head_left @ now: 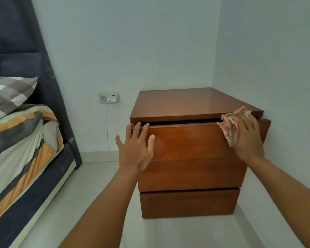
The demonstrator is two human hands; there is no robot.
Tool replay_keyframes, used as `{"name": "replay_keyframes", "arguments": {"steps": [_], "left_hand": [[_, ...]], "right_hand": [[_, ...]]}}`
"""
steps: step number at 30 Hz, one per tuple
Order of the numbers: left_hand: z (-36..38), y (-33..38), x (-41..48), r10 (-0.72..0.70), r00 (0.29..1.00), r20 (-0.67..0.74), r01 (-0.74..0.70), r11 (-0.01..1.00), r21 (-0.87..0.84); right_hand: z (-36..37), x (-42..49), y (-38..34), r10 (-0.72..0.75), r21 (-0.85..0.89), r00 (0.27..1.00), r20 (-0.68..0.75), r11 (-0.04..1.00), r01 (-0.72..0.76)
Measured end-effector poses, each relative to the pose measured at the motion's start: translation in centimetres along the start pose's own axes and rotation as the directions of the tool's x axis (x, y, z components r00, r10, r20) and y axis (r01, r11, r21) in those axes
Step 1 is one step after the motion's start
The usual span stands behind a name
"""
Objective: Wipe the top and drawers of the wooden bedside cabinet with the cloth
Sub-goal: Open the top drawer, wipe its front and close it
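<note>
At right end of top drawer (186, 140), your right hand (247, 135) presses the cloth (228, 126).
Its front runs leftward toward your flat, straight-fingered left hand (135, 147).

Glossy smooth wooden cabinet (195, 104); crumpled woven cloth (229, 126)

Reddish-brown cabinet (195, 104), orange-and-white cloth (230, 125)

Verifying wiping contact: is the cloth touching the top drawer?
Touching. Head view shows the right hand pressing the cloth against the top drawer front.
</note>
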State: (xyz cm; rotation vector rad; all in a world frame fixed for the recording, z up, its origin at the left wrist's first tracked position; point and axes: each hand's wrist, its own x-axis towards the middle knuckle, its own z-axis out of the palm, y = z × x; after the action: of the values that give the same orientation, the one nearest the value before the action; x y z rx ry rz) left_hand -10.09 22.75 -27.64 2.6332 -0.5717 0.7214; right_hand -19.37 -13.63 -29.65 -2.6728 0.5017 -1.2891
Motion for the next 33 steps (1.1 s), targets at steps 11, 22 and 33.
{"name": "replay_keyframes", "arguments": {"steps": [11, 22, 33], "left_hand": [[0.1, 0.1, 0.0, -0.005, 1.000, 0.001, 0.005, 1.000, -0.009], [0.3, -0.1, -0.2, 0.038, 0.999, -0.009, -0.038, 0.999, -0.022], [1.0, 0.1, -0.4, 0.007, 0.995, -0.101, -0.014, 0.998, -0.067]], "right_hand": [[-1.0, 0.9, 1.5, 0.325, 0.300, 0.944, -0.057, 0.907, -0.294], [8.1, -7.0, -21.4, -0.306, 0.106, 0.950, 0.058, 0.948, 0.299], [10.8, -7.4, -10.6, -0.297, -0.109, 0.955, -0.007, 0.949, 0.295]]}}
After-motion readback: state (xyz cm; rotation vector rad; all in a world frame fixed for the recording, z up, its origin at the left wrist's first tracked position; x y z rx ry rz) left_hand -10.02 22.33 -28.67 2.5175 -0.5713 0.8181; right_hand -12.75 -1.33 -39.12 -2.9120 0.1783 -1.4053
